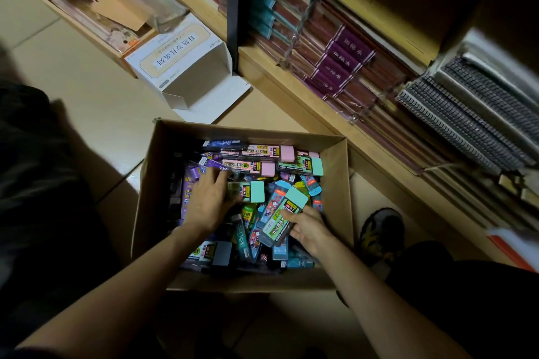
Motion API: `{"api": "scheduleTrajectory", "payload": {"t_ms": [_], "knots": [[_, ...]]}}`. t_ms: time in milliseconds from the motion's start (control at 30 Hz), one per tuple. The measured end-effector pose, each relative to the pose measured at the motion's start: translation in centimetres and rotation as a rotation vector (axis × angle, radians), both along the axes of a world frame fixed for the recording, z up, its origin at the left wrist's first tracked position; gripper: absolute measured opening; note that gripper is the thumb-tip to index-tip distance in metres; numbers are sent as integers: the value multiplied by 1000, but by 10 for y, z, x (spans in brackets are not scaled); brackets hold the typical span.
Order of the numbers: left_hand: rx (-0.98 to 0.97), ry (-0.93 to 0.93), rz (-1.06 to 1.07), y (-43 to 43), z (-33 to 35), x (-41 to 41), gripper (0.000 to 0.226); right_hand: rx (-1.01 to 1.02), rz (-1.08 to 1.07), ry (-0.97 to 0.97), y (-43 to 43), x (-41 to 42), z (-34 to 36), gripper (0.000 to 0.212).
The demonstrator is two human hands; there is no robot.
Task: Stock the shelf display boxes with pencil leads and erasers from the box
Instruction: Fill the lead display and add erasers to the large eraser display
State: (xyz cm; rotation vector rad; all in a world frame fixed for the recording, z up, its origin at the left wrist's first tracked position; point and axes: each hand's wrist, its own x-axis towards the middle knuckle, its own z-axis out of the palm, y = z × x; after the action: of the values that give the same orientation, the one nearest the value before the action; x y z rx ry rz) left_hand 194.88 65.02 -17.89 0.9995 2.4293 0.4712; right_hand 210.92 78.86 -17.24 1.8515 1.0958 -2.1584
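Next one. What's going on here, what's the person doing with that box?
A person leans over an open cardboard box on the floor, full of jumbled pencil lead and eraser packs. The right hand holds a mint-capped pack tilted up from the pile; the left hand rests spread on purple packs. A white display box lies open by the shelf, with nothing visible inside it.

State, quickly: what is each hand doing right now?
Left hand: open, fingers spread on packs in the cardboard box.
Right hand: holds a mint-capped pack.
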Motion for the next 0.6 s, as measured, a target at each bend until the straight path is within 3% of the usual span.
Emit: {"api": "scheduleTrajectory", "payload": {"t_ms": [133,300,500,600], "knots": [[-49,-117,182,-1,-2,14,59,16,14,39,-1,21,2,17],[-200,-264,147,-5,-4,33,57,41,-6,86,-3,30,9,21],[-19,-328,309,-4,10,45,34,44,-23,184,-1,25,25,21],[122,-608,409,3,27,48,16,13,-19,261,0,19,38,21]]}}
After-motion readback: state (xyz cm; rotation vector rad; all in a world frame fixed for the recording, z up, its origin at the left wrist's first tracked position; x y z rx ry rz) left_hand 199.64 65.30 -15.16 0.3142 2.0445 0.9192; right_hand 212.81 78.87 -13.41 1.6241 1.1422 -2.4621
